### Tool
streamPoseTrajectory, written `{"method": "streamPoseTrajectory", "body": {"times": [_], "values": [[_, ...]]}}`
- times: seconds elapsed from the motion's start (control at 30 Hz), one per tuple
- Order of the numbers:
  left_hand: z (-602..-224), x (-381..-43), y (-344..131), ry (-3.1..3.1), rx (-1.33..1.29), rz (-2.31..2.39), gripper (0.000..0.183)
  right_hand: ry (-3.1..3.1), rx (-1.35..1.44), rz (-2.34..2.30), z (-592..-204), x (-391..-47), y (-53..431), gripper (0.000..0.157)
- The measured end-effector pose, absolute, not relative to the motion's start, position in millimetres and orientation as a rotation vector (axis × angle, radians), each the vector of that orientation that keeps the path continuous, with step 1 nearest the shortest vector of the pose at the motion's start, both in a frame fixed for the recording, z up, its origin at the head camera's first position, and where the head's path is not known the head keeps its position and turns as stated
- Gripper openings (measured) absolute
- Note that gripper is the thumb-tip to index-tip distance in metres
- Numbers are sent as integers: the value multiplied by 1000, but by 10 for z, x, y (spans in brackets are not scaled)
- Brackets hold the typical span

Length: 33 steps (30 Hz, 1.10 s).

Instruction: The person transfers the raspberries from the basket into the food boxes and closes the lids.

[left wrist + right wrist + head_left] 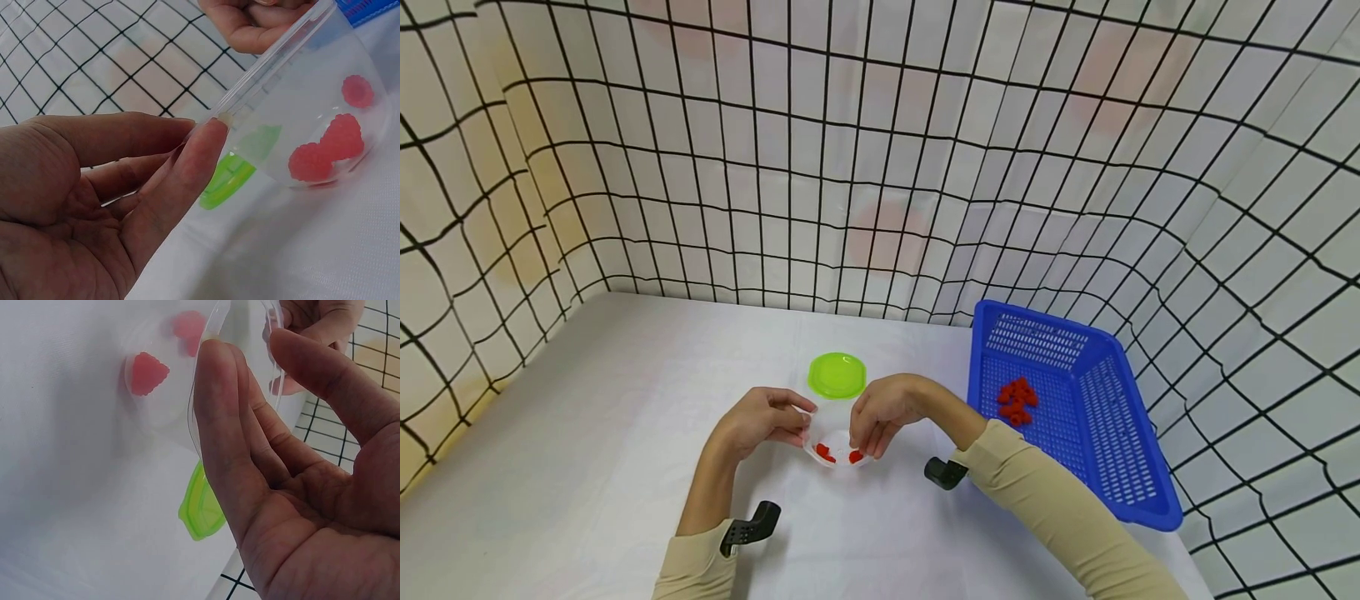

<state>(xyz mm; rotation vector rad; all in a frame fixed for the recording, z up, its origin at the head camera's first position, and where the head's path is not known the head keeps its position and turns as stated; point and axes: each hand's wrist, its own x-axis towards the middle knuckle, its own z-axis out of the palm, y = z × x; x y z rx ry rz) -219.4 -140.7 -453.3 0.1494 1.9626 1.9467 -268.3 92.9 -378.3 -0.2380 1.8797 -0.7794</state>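
Observation:
A clear plastic food container point(269, 94) stands between both hands and is tilted in neither hand that I can judge. My left hand point(765, 421) pinches its left rim between thumb and fingers. On the opposite side, my right hand point(883, 414) has its fingers about the rim, the thumb on the other side; it covers that part of the rim. Inside lie three red toy raspberries, two touching point(328, 150) and one apart point(357, 92). A bright green lid point(837, 375) rests on the table just behind the container.
A blue plastic basket point(1075, 492) stands at the right, under the right forearm, with several red raspberries point(1017, 400) in it. Black wire mesh point(820, 167) walls in the white-covered table point(565, 450) at the back and sides.

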Motion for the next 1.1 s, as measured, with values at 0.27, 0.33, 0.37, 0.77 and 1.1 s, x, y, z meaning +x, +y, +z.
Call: {"method": "streamPoseTrajectory", "body": {"times": [0.27,0.33,0.37,0.77,1.1], "values": [[-4517,-2191,-1397,1969,125,1945,36,1877,-252,-787,-3785,-2688,936,8],[-4515,-2190,-1396,1970,122,1946,36,1878,-259,-787,-3784,-2687,939,9],[-4511,-2190,-1395,1971,119,1945,36,1880,-265,-789,-3784,-2686,942,10],[-4483,-2186,-1388,1989,114,1931,36,1962,-363,-875,-3602,-2729,1177,27],[-4485,-2179,-1383,1990,105,1923,36,2087,-331,-1036,-3158,-2838,1602,33]]}}
